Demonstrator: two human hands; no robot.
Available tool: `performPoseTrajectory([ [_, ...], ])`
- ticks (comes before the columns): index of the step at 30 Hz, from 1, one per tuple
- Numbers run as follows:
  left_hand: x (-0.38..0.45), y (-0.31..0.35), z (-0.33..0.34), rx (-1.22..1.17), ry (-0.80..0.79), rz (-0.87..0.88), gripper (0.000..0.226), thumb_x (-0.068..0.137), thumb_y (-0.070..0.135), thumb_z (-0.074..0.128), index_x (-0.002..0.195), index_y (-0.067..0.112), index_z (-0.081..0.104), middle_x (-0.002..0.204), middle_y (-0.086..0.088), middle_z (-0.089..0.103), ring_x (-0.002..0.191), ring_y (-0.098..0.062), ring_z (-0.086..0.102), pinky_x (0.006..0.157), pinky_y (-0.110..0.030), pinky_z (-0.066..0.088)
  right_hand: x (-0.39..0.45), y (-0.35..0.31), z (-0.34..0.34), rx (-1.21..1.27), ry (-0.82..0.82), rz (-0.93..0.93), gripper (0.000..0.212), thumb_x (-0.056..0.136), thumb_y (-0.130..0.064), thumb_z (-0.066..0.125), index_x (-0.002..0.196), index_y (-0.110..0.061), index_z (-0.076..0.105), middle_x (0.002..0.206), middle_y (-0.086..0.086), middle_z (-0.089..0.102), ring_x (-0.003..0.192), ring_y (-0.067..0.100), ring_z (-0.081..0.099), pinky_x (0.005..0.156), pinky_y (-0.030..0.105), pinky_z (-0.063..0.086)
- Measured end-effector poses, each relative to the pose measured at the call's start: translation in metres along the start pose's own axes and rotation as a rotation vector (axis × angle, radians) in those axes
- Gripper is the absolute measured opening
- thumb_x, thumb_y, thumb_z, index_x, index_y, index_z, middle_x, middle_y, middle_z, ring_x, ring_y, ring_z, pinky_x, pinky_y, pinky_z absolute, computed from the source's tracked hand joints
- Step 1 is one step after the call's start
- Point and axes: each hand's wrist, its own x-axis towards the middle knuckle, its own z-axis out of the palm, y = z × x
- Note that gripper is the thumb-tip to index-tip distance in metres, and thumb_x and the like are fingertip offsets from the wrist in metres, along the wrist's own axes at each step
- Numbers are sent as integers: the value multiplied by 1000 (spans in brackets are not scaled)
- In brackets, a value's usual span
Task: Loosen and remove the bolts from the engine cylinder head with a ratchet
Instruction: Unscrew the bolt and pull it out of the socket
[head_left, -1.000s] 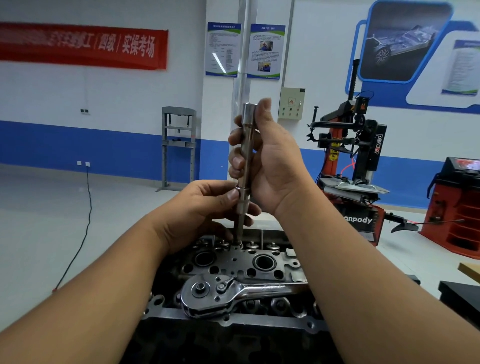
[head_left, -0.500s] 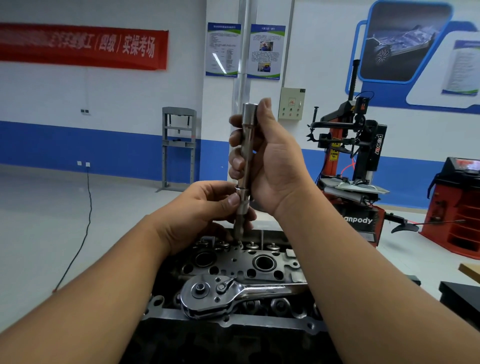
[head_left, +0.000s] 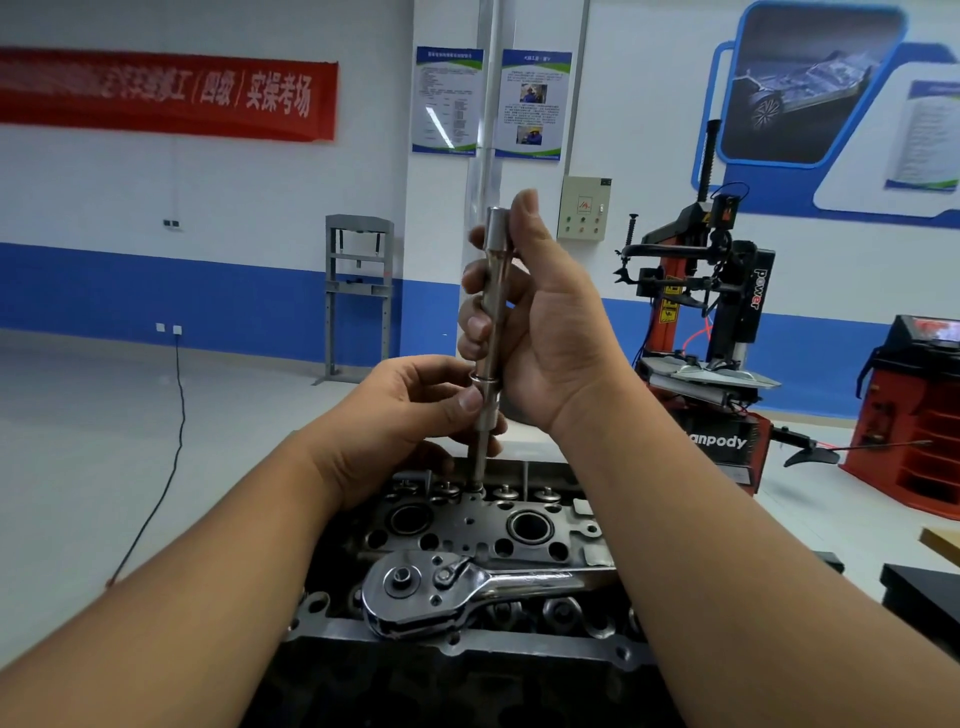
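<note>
Nearest the camera, a ratchet lies flat across the near side of the cylinder head, its round head to the left and its handle running right under the right forearm; no hand touches it. Beyond it, a long extension bar stands nearly upright, its lower tip set down on a bolt in the far row of the cylinder head. The left hand pinches the bar's lower, thicker section between thumb and curled fingers. Above it, the right hand has its grip wrapped round the upper part of the bar, thumb pointing up beside the top end. Farther off, a tyre changer stands on the right, and a red banner hangs on the back wall.
</note>
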Motion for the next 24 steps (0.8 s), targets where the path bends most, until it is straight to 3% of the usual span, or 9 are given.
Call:
performPoseTrajectory([
  [4, 0, 0, -1, 17, -8, -21, 18, 88, 33, 74, 102, 22, 78, 104, -17, 77, 96, -32, 76, 67, -33, 59, 1, 0, 0, -15, -8, -40, 44, 90, -54, 66, 99, -14, 51, 70, 1, 60, 47, 17, 42, 48, 26, 35],
  [9, 0, -1, 0, -69, -101, -56, 23, 94, 32, 63, 105, 16, 76, 109, -20, 75, 100, -37, 75, 68, -36, 59, 2, 0, -1, -14, 13, 13, 54, 101, -63, 46, 93, -12, 64, 68, -1, 61, 47, 15, 43, 47, 25, 35],
  [12, 0, -1, 2, -4, -24, -22, 13, 88, 31, 78, 99, 24, 79, 100, -17, 77, 92, -33, 76, 64, -32, 59, 2, 0, -1, 6, 17, 23, 53, 94, -65, 56, 94, -12, 60, 67, -1, 60, 47, 15, 42, 48, 25, 35],
  [16, 0, 0, 0, 30, 14, -32, 29, 84, 32, 81, 106, 15, 74, 102, -19, 78, 90, -29, 77, 65, -30, 61, 1, 1, 0, -16, 7, -35, 36, 92, -51, 68, 87, -18, 54, 68, 1, 60, 46, 17, 42, 47, 26, 36],
  [20, -1, -3, 1, -20, -92, -101, 31, 92, 34, 67, 112, 12, 74, 108, -23, 76, 100, -34, 75, 78, -34, 61, 1, -1, 1, -15, 23, -1, 46, 101, -57, 50, 90, -13, 59, 67, 0, 60, 46, 16, 41, 47, 25, 35],
  [24, 1, -4, 2, 49, -56, -41, 30, 86, 35, 77, 107, 12, 75, 102, -23, 77, 92, -32, 76, 79, -38, 63, 0, -1, 1, 2, 30, 22, 51, 100, -62, 49, 92, -14, 63, 66, -1, 56, 47, 15, 40, 48, 26, 33],
])
